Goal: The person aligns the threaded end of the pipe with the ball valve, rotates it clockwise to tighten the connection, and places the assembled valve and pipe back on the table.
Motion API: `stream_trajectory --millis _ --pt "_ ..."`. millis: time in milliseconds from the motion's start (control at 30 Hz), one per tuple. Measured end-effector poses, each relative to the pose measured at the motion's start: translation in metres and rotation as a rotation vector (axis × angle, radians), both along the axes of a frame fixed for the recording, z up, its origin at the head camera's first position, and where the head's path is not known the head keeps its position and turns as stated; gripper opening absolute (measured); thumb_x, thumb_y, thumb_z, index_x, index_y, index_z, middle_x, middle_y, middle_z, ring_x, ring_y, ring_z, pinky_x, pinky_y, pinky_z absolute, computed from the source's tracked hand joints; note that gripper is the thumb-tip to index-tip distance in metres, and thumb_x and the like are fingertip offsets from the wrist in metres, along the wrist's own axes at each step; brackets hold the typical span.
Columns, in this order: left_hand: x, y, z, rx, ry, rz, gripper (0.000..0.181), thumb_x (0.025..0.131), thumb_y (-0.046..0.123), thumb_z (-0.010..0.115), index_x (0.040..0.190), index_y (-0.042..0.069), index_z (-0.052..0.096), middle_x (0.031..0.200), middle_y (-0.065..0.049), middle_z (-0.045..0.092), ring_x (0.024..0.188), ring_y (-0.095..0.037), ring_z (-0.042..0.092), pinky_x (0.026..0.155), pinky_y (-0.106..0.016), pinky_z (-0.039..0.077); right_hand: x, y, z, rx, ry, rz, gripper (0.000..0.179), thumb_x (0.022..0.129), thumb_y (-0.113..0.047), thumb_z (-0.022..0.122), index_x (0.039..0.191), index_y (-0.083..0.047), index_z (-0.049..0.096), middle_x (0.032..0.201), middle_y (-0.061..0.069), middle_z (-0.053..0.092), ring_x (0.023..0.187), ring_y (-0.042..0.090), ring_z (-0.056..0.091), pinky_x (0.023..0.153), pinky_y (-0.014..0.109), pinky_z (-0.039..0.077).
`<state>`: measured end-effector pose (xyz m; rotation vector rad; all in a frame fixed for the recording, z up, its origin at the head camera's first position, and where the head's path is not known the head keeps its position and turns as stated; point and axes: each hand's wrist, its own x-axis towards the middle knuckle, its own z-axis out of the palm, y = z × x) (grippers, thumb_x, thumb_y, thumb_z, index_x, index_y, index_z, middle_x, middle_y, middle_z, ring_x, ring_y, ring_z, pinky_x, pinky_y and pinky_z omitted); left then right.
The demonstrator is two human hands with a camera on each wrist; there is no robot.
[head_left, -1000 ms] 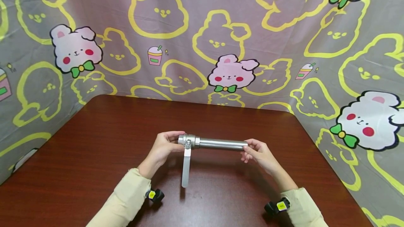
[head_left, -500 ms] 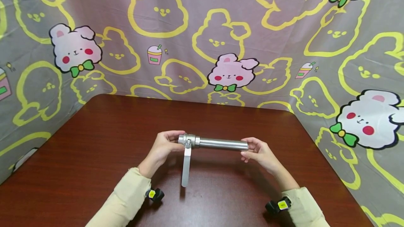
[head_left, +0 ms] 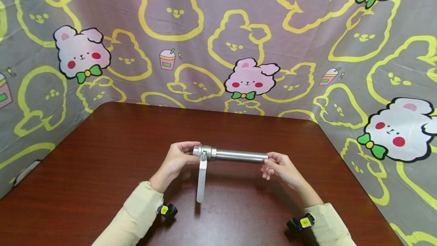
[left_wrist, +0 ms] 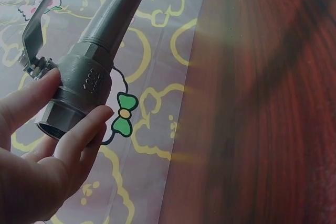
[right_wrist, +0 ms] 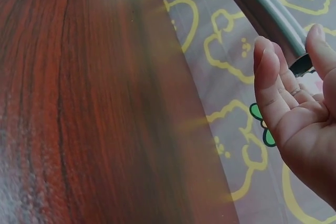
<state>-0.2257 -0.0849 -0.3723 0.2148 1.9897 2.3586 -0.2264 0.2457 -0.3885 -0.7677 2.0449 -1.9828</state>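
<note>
A metal ball valve (head_left: 206, 152) is joined to a long steel pipe (head_left: 240, 156), held roughly level above the table. Its flat lever handle (head_left: 201, 185) points down toward the near side. My left hand (head_left: 174, 160) grips the valve's free end between thumb and fingers; the left wrist view shows the open hexagonal mouth of the valve (left_wrist: 86, 80). At the other end, my right hand (head_left: 283, 168) pinches the pipe's tip, its thumb on one side and fingers on the other. The hollow end of the pipe (right_wrist: 268, 11) faces the right palm.
The dark red-brown wooden table (head_left: 136, 132) lies beneath both hands. A patterned curtain (head_left: 239, 29) with cartoon rabbits surrounds its back and sides. Black wrist cameras are strapped at the left sleeve (head_left: 140, 204) and the right sleeve (head_left: 327, 219).
The right fingers shift around the pipe's end: half a second ago the forefinger reached over the top with the thumb low; now the thumb is higher and the fingers lower. The left hand stays still.
</note>
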Motion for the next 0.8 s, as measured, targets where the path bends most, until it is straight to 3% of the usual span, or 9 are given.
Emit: stream_trajectory --millis 133,367,567,667,800 --pt "-0.0005 0.0005 -0.0004 -0.003 -0.001 0.0 0.051 0.06 -0.025 0.057 0.11 -0.018 0.052 0.093 -0.017 0.062 0.072 -0.014 0.057 0.058 -0.029 0.052 -0.0008 0.0002 -0.0014 -0.006 0.002 0.009 0.007 0.093 -0.003 0.043 0.092 0.002 0.048 0.073 0.015 0.061 0.059 0.014 0.06 0.05 0.024 0.05" --pt "-0.0002 0.0001 -0.001 0.012 0.006 -0.011 0.051 0.06 -0.024 0.057 0.111 -0.019 0.051 0.091 -0.015 0.062 0.072 -0.014 0.057 0.058 -0.029 0.052 -0.0001 -0.0008 0.001 -0.026 0.014 0.01 0.007 0.093 -0.002 0.043 0.094 0.002 0.049 0.077 0.003 0.061 0.066 0.014 0.061 0.056 0.024 0.051" --pt "-0.0002 0.0003 -0.0006 0.026 0.01 -0.009 0.053 0.06 -0.024 0.057 0.112 -0.02 0.05 0.091 -0.013 0.062 0.073 -0.013 0.058 0.058 -0.028 0.052 0.0003 -0.0014 0.0029 -0.044 0.03 -0.004 0.023 0.088 0.004 0.049 0.108 -0.005 0.047 0.082 0.007 0.06 0.066 0.016 0.061 0.057 0.025 0.051" --pt "-0.0001 0.0004 -0.0007 0.029 0.011 -0.008 0.052 0.06 -0.025 0.057 0.111 -0.02 0.05 0.091 -0.013 0.063 0.073 -0.013 0.058 0.058 -0.028 0.052 -0.0007 -0.0009 0.0018 -0.033 0.045 -0.001 0.033 0.082 0.011 0.053 0.111 -0.002 0.044 0.086 0.009 0.06 0.067 0.018 0.061 0.058 0.027 0.051" --pt "-0.0001 0.0005 -0.0008 0.031 0.014 -0.006 0.052 0.06 -0.025 0.057 0.111 -0.02 0.05 0.091 -0.014 0.063 0.073 -0.014 0.058 0.058 -0.028 0.052 -0.0018 -0.0001 0.0005 0.007 0.066 -0.015 0.035 0.079 0.012 0.055 0.111 0.012 0.04 0.086 0.01 0.06 0.067 0.019 0.062 0.057 0.029 0.051"
